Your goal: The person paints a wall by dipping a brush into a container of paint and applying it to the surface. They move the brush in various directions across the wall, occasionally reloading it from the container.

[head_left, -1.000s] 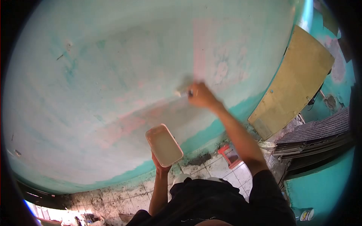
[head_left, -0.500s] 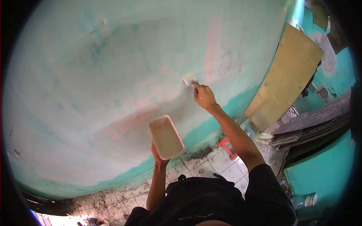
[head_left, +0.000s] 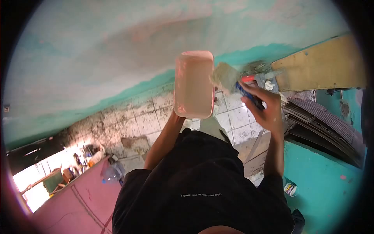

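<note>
A pinkish rectangular tray (head_left: 194, 85) with pale liquid inside is held up by my left hand (head_left: 180, 116), which grips it from below; most of its fingers are hidden behind the tray. My right hand (head_left: 265, 104) is closed on the dark blue handle of a wide brush (head_left: 226, 77). The pale bristles are just off the tray's right rim, slightly blurred. Behind both is a wall (head_left: 97, 58) with patchy whitish, grey, pink and turquoise paint.
A yellowish board (head_left: 323, 64) leans at the right, above stacked corrugated sheets (head_left: 323, 124). Dirty floor tiles (head_left: 144, 113) run below the wall. A pink surface (head_left: 78, 202), a plastic bottle (head_left: 113, 173) and clutter lie lower left; a small tub (head_left: 290, 189) is lower right.
The view has tilted down. My right hand has brought the brush away from the wall to beside the tray. The tray appears higher in view, still in my left hand.
</note>
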Available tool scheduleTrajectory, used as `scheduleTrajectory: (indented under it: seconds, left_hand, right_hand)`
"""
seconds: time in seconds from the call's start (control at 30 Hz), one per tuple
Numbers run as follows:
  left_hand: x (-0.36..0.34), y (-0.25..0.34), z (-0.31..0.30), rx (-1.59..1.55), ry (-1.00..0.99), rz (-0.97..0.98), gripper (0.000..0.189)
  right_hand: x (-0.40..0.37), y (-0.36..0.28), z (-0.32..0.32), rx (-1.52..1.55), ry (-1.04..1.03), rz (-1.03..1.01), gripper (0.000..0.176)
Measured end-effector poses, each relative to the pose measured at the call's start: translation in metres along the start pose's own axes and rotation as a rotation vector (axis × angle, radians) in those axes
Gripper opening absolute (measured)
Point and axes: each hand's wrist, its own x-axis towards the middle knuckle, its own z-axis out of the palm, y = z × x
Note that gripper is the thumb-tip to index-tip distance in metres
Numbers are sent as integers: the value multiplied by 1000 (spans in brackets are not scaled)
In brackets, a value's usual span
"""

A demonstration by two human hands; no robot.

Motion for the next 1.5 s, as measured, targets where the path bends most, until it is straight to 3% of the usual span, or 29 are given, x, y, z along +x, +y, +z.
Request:
scheduleTrajectory:
  seconds: [0.1, 0.17, 0.3, 0.47, 0.5, 0.57, 0.7, 0.77, 0.83, 0.9, 0.97, 1.07, 1.17, 1.27, 1.33, 1.4, 1.43, 1.5]
  left_hand:
    - [-31, -22, -5, -34, 106, -19, 42]
    - [-48, -28, 6, 589, 5, 56, 45]
    - [-66, -15, -13, 409, -32, -32, 57]
    - [-61, 2, 32, -270, 183, -269, 55]
    - [-58, 6, 33, -267, 178, -272, 55]
    - [-53, 11, 34, 118, 197, -240, 60]
    - [-50, 13, 39, 292, 291, -242, 61]
    - [-45, 13, 37, 129, 292, -258, 61]
    - [-42, 15, 51, 206, 275, -210, 61]
    - [-38, 16, 56, 287, 246, -161, 61]
    - [-36, 12, 44, 290, 285, -136, 60]
    - [-27, 7, 45, 193, 175, -89, 56]
    - [-24, 0, 37, 74, 130, -73, 52]
    - [-16, -1, 12, -51, -32, -38, 44]
    - [-13, -4, 18, 129, 273, 27, 42]
    - [-13, -4, 25, 196, 69, 145, 45]
    - [-12, -5, 22, 205, 75, 172, 48]
    - [-4, -5, 21, 213, 57, 206, 50]
  right_hand:
    - [-18, -23, 8, 17, -97, 72, 41]
    - [-28, -29, 17, 53, -93, 97, 43]
    - [-27, -38, 27, 0, -214, 237, 44]
    - [-18, -39, 34, -116, -507, 215, 37]
    - [-13, -38, 40, -119, -501, 215, 37]
    - [-5, -35, 57, -193, -566, 198, 29]
    - [-4, -26, 66, -191, -577, 149, 29]
    - [-10, -25, 56, -151, -501, 138, 31]
    - [-15, -25, 45, -120, -418, 123, 34]
    - [-21, -23, 38, 147, -320, 225, 34]
    - [-28, -20, 33, 153, -337, 231, 31]
    - [-64, -1, 54, 675, -228, 503, 24]
    - [-80, 14, 77, 1021, 13, 448, 27]
    - [-76, 28, 83, 1122, 100, 395, 30]
    - [-63, 35, 80, 1165, 156, 329, 33]
    - [-44, 46, 66, 1157, 168, 286, 36]
    - [-27, 54, 51, 1140, 182, 239, 36]
    - [12, 69, 13, 756, 193, 287, 39]
